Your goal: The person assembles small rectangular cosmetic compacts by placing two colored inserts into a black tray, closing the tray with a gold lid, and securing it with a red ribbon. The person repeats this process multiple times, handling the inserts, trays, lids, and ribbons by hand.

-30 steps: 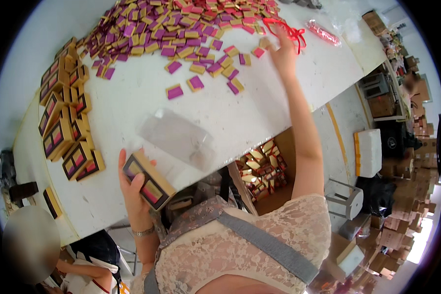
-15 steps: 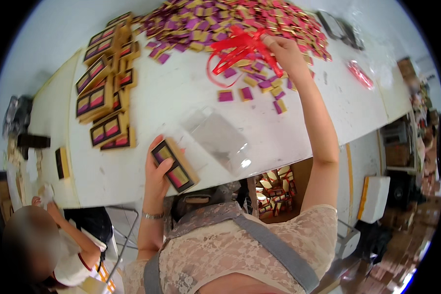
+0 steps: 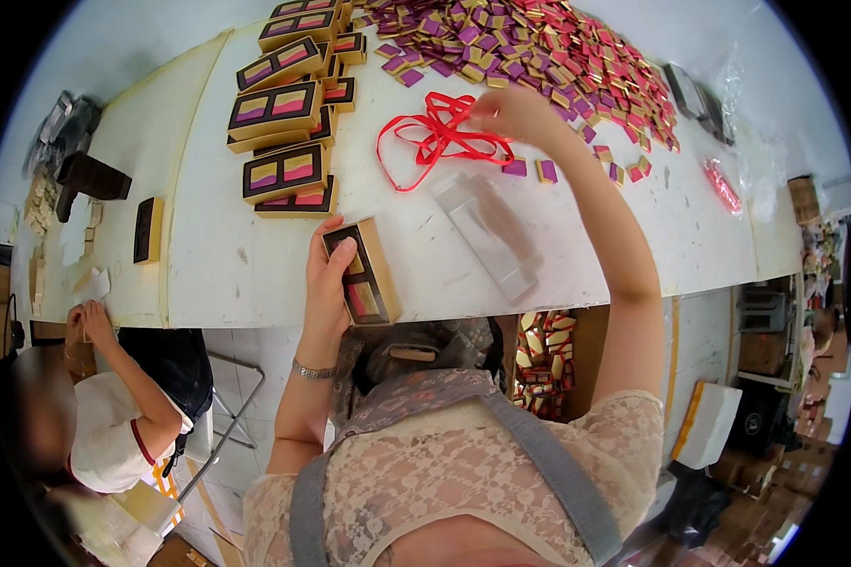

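My left hand [image 3: 327, 283] grips a gold-sided box [image 3: 386, 274] near the table's front edge. The box has a dark front with two windows, and my thumb lies across the upper one. Farther away, my right hand [image 3: 512, 113] has its fingers bent closed at the loops of a red ribbon [image 3: 437, 142], which rests spread on the tabletop. Its fingertips are partly hidden. Between my hands lies a clear plastic case [image 3: 490, 236], flat and tilted on the table.
Stacks of similar windowed boxes [image 3: 279, 109] stand at the left. A large heap of small purple, red and gold squares [image 3: 539, 47] covers the back. Below the front edge, a carton [image 3: 591, 354] holds small packs. A co-worker [image 3: 128, 416] sits at the left.
My right hand has brought the red ribbon down from the air onto the tabletop, where its loops spread out. My left hand still holds the box. The whole view has shifted.
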Tool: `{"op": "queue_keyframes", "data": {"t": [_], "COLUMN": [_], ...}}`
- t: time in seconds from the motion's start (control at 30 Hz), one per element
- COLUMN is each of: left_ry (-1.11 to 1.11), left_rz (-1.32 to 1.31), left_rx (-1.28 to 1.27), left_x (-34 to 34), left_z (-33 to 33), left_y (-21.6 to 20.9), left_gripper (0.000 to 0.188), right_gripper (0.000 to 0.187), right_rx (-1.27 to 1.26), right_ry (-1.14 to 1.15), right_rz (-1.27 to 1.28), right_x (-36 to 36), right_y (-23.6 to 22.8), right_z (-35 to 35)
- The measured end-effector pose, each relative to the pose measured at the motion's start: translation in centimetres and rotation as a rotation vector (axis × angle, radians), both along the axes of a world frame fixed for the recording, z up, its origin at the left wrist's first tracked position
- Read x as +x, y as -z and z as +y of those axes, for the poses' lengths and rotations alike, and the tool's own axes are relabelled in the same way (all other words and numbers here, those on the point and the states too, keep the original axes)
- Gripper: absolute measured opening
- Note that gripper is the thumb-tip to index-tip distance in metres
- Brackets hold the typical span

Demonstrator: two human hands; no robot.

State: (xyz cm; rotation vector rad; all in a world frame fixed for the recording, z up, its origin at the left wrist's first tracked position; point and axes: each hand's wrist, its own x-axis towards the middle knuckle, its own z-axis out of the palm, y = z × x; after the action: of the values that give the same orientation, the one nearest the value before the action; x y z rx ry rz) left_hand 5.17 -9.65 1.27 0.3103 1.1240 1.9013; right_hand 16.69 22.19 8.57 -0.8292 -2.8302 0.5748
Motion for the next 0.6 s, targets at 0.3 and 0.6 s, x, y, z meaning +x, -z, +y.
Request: {"op": "queue_keyframes", "data": {"t": [0.3,0.6], "left_ry": [0.099,0.173], "left_rz": [-0.03,0.126], "left_rx": [0.05,-0.061], "left_x": [-2.0,-2.1], "left_z": [0.1,-1.2], "left_y": [-0.3,0.8], "left_gripper": [0.039,0.04], "right_gripper": [0.032,0.04], "right_rx": [0.057,0.495], "right_ry": [0.192,0.057], "right_rz": [0.116,0.227], "right_x": [-1.5,-6.9], "right_y": [2.4,8.5], "right_z": [-5.7,-11.7]}}
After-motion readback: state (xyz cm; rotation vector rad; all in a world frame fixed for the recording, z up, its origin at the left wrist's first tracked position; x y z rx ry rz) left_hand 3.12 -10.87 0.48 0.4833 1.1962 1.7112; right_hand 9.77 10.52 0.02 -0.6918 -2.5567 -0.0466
